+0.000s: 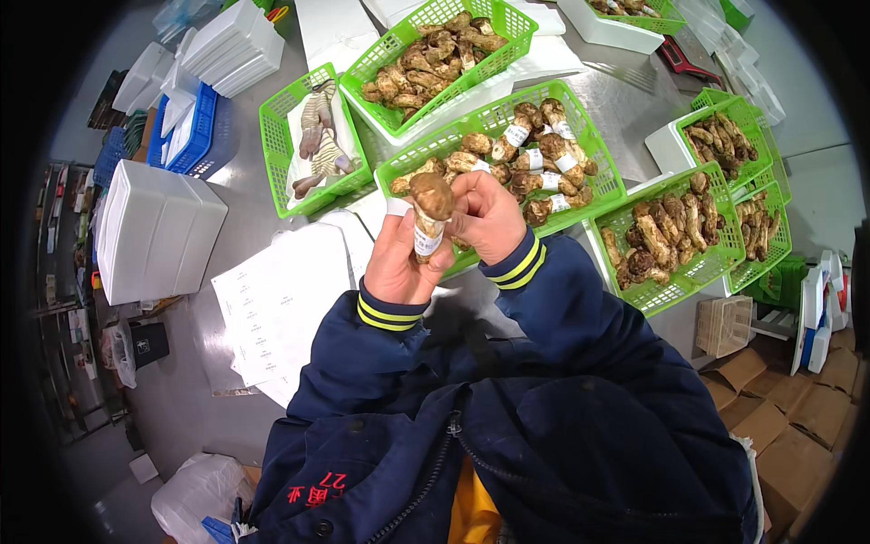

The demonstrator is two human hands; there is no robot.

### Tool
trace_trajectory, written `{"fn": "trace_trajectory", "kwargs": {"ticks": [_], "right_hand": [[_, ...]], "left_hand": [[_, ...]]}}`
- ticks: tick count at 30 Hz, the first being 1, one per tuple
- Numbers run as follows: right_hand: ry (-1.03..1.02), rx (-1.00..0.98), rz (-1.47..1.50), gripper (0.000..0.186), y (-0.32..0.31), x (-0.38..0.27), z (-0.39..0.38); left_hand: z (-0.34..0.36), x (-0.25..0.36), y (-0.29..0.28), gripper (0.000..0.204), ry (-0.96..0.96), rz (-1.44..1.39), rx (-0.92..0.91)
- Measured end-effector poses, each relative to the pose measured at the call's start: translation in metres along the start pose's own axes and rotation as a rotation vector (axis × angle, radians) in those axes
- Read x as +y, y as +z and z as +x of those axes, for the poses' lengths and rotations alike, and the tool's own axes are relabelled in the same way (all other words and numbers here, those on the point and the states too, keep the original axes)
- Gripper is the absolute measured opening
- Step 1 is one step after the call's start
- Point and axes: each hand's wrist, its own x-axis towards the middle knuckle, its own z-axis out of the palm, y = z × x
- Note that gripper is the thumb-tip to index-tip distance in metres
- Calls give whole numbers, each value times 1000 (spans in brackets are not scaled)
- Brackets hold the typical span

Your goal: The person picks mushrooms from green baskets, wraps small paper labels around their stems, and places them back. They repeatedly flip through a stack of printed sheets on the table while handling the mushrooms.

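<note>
A brown-capped mushroom (432, 196) stands upright in my left hand (396, 263), its stem wrapped by a white printed label (427, 241). My left fingers close round the stem. My right hand (489, 218) is beside the mushroom, thumb and fingertips pinched together near the label's edge; what lies between them is too small to make out. Just beyond my hands is a green basket (598, 172) of mushrooms, several banded with white labels. On the table to the left lie sheets of labels (281, 304).
Other green baskets of mushrooms (435, 63) (666, 227) stand behind and to the right. A green basket (281, 136) holds a pair of striped gloves (319, 136). White foam boxes (159, 231) and a blue crate (213, 136) are at the left. Cardboard boxes (797, 453) lie lower right.
</note>
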Motion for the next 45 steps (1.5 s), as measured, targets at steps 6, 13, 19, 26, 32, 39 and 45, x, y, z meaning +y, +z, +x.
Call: {"fn": "trace_trajectory", "kwargs": {"ticks": [6, 13, 19, 26, 32, 39, 45], "right_hand": [[-66, 102, -45, 28, 3, 12, 0], [13, 155, 57, 13, 12, 12, -13], [-192, 98, -38, 25, 30, 33, -21], [-364, 251, -214, 23, 30, 50, -11], [-244, 185, -8, 22, 33, 48, -8], [-239, -15, -241, 20, 6, 19, -12], [-206, -187, -236, 26, -9, 11, -9]], "left_hand": [[5, -7, -9, 24, 118, 73, 54], [13, -7, -9, 18, 233, 83, 163], [16, -4, -15, 21, 384, 131, 213], [18, -10, -5, 41, 429, 89, 256], [22, -10, -4, 42, 405, 13, 268], [21, 13, -3, 39, 208, 113, 190], [21, 21, -11, 37, 109, 209, 58]]}}
